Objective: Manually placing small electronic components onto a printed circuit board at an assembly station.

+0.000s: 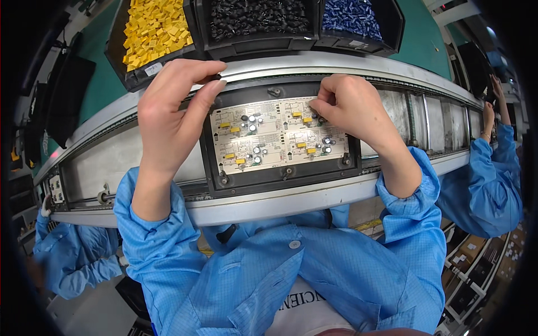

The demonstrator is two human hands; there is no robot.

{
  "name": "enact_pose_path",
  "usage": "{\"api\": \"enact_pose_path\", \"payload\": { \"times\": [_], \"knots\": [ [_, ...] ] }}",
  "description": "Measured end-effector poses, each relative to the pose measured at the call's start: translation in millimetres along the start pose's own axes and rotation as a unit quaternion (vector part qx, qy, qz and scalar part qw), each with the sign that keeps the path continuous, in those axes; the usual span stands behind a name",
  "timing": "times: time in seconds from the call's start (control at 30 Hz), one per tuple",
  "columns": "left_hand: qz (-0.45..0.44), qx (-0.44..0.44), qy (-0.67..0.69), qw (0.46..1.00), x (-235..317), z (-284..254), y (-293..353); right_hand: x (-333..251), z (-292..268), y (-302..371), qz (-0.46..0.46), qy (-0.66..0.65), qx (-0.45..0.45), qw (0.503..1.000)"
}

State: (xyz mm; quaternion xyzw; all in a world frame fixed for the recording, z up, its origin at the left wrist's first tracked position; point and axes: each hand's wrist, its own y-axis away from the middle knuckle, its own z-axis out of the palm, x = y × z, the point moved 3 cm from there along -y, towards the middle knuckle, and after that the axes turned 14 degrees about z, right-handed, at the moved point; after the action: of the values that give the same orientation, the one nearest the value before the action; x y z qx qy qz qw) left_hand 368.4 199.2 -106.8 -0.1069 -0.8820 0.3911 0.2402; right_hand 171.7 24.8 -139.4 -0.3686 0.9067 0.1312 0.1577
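My left hand (175, 103) is raised over the far left corner of a black carrier frame (255, 182), its thumb and forefinger pinching a small black component (217, 77). My right hand (354, 106) is closed, fingertips down at the far right part of a pale circuit board panel (274, 158); whatever they hold is hidden behind them. The panel lies flat in the frame and has several like sections. Yellow block components (225, 125), dark and silver-topped cylindrical capacitors (252, 128) and other small parts stand on it.
Beyond the metal conveyor rail (269, 210) stand bins of yellow blocks (157, 31), black parts (258, 19) and blue parts (353, 19). A co-worker in blue works at the far right (479, 179), another at the left (78, 252). Another carrier (56, 189) sits at the left end.
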Motion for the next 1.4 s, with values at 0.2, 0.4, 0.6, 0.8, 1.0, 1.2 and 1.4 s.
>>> {"api": "enact_pose_path", "payload": {
  "times": [0.2, 0.4, 0.6, 0.8, 1.0, 1.2, 1.4],
  "knots": [
    [-0.024, -0.002, 0.014, 1.000, -2, 1, 7, -2, 1, 0, 0.002, 0.029, -0.002, 1.000],
    [0.004, -0.004, 0.006, 1.000, 0, 3, 8, -5, -13, 1, -0.019, 0.027, -0.054, 0.998],
    [-0.043, -0.066, 0.049, 0.996, 5, 7, 14, -50, -60, -36, -0.159, -0.020, 0.053, 0.986],
    [-0.003, -0.126, 0.054, 0.991, 5, 9, 15, -115, -44, -79, -0.211, 0.106, 0.123, 0.964],
    [0.043, -0.203, 0.048, 0.977, 21, 4, 22, -112, -33, -106, -0.196, 0.163, 0.096, 0.962],
    [0.057, -0.241, 0.047, 0.968, 27, 12, 29, -108, -31, -100, -0.215, 0.155, 0.098, 0.959],
    [0.045, -0.262, 0.057, 0.962, 35, 27, 31, -98, -34, -96, -0.221, 0.171, 0.100, 0.955]
  ]
}}
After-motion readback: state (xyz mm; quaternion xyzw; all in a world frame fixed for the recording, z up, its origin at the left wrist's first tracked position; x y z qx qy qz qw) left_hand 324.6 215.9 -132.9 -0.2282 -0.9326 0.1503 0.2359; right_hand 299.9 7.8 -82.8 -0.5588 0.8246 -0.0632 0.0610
